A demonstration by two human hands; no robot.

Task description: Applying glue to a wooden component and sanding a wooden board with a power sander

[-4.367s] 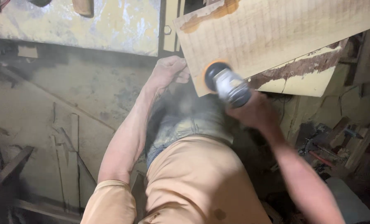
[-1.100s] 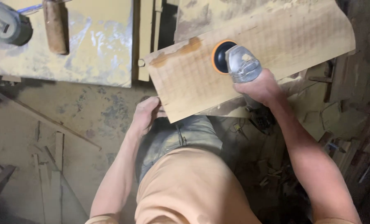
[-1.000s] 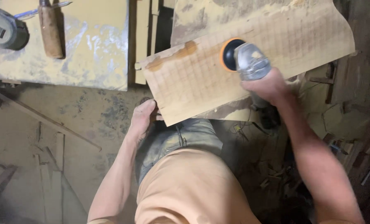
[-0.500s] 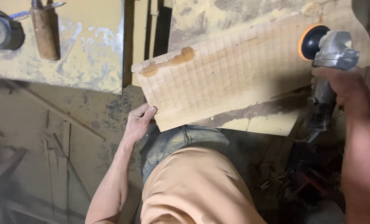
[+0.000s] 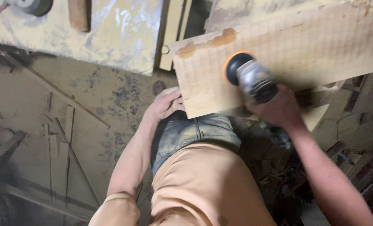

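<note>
Head view: the right hand (image 5: pixel 280 109) is closed around a grey sander (image 5: pixel 253 79), its orange-rimmed disc pressed on the pale wooden plank (image 5: pixel 320 46) near the plank's left end. The left hand (image 5: pixel 165 104) curls its fingers against the plank's near left corner. A dusty yellow surface (image 5: pixel 123 33) lies left of the plank.

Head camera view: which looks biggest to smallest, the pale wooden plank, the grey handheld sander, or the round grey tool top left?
1. Pale wooden plank, by far.
2. Grey handheld sander.
3. Round grey tool, though the frame edge cuts it off, so its rank is unsure.
</note>
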